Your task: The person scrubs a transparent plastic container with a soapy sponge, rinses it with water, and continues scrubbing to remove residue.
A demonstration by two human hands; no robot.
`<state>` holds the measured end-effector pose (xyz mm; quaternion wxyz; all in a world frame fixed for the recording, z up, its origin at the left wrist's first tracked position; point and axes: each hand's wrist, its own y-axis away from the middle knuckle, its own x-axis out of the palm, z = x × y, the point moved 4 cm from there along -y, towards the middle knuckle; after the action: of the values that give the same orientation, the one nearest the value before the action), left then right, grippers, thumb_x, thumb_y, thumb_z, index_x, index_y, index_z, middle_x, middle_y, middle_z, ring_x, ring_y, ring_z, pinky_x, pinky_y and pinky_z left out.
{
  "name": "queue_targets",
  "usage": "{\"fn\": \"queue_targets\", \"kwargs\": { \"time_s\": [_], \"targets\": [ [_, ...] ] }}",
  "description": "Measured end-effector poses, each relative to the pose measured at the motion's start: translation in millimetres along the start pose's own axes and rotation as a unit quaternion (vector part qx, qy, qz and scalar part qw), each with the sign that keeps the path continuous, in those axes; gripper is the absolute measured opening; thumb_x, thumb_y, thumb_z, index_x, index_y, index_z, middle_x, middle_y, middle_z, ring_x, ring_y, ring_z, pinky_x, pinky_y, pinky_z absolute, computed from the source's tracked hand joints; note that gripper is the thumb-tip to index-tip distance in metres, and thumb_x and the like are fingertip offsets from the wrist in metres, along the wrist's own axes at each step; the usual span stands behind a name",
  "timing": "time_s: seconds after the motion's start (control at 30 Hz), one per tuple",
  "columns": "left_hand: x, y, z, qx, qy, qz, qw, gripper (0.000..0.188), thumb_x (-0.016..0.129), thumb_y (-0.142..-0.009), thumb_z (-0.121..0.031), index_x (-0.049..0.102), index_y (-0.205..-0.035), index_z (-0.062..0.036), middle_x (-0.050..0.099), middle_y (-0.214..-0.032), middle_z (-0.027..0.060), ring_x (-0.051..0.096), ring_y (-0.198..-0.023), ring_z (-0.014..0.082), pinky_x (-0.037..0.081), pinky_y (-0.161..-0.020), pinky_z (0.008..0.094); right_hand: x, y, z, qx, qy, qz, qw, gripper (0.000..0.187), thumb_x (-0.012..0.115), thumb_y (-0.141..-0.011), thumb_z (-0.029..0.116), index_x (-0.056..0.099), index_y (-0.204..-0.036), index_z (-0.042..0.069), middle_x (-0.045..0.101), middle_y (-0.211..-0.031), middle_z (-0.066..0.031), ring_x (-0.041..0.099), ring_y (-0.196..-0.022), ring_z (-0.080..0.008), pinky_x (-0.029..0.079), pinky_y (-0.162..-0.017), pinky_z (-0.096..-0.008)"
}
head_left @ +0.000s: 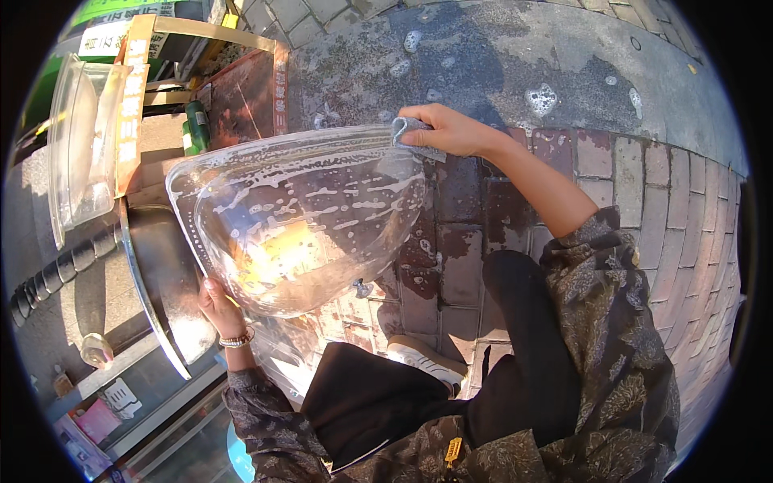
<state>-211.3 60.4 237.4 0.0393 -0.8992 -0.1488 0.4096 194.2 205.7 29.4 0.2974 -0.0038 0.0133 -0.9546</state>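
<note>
A large clear plastic dome cover (314, 205) with a flat rim is tilted up before me, streaked with white soap suds. My left hand (221, 310) grips its rim at the near left, the thumb showing on top. At the far right corner, my right hand (448, 131) is closed round a folded grey cloth (412, 137) and presses it against the rim. Bright light shines through the lower part of the cover, where a small dark knob or fitting (362, 287) sits at the edge.
To the left stand a curved metal pan (173, 278), another clear plastic cover (84, 145) and an orange-marked frame (133, 105). A green bottle (196, 127) is behind the cover. Foam patches (541, 99) lie on wet paving; my shoe (427, 361) rests on brick.
</note>
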Motion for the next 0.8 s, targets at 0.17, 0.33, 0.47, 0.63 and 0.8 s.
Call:
{"fn": "queue_targets", "kwargs": {
  "time_s": [0.17, 0.33, 0.47, 0.63, 0.8],
  "targets": [
    [-11, 5, 40, -0.059, 0.093, 0.035, 0.993, 0.037, 0.044, -0.106, -0.036, 0.060, -0.106, -0.0032, 0.060, -0.093, 0.0003, 0.054, -0.082, 0.0090, 0.045, -0.072, 0.0248, -9, 4, 44, -0.059, 0.059, -0.043, 0.996, 0.047, 0.065, -0.095, 0.037, 0.057, -0.119, -0.003, 0.061, -0.103, -0.0106, 0.052, -0.096, -0.0173, 0.044, -0.082, -0.0342],
    [-11, -5, -42, -0.066, 0.299, -0.019, 0.952, 0.027, 0.050, -0.104, -0.029, 0.053, -0.115, -0.0045, 0.060, -0.090, 0.0028, 0.059, -0.081, 0.0114, 0.051, -0.072, 0.0277, 0, -1, 117, -0.126, 0.239, -0.006, 0.963, 0.057, 0.068, -0.091, 0.040, 0.058, -0.125, -0.004, 0.067, -0.113, -0.0236, 0.064, -0.105, -0.0360, 0.049, -0.089, -0.0416],
    [7, 9, -118, 0.044, 0.205, 0.036, 0.977, 0.031, 0.059, -0.100, -0.032, 0.045, -0.082, -0.0112, 0.045, -0.070, -0.0055, 0.038, -0.058, 0.0035, 0.034, -0.052, 0.0194, 12, 9, 125, -0.221, 0.269, -0.047, 0.936, 0.041, 0.069, -0.088, 0.030, 0.063, -0.114, -0.001, 0.064, -0.109, -0.0176, 0.060, -0.106, -0.0357, 0.047, -0.086, -0.0412],
    [35, 25, -139, 0.116, 0.142, 0.041, 0.982, 0.039, 0.066, -0.095, -0.037, 0.044, -0.083, -0.0072, 0.054, -0.065, 0.0033, 0.053, -0.049, 0.0077, 0.040, -0.041, 0.0204, 120, 6, 212, -0.362, 0.209, -0.027, 0.908, 0.022, 0.071, -0.083, 0.021, 0.063, -0.092, 0.003, 0.060, -0.094, -0.0097, 0.061, -0.097, -0.0314, 0.050, -0.079, -0.0422],
    [42, 29, -143, 0.115, 0.204, 0.053, 0.971, 0.033, 0.068, -0.095, -0.026, 0.043, -0.084, -0.0074, 0.055, -0.066, 0.0036, 0.051, -0.048, 0.0072, 0.041, -0.041, 0.0209, 147, 5, 232, -0.364, 0.205, 0.014, 0.909, 0.023, 0.069, -0.084, 0.019, 0.052, -0.092, 0.005, 0.053, -0.092, -0.0080, 0.058, -0.094, -0.0308, 0.050, -0.069, -0.0419]
  ]
}}
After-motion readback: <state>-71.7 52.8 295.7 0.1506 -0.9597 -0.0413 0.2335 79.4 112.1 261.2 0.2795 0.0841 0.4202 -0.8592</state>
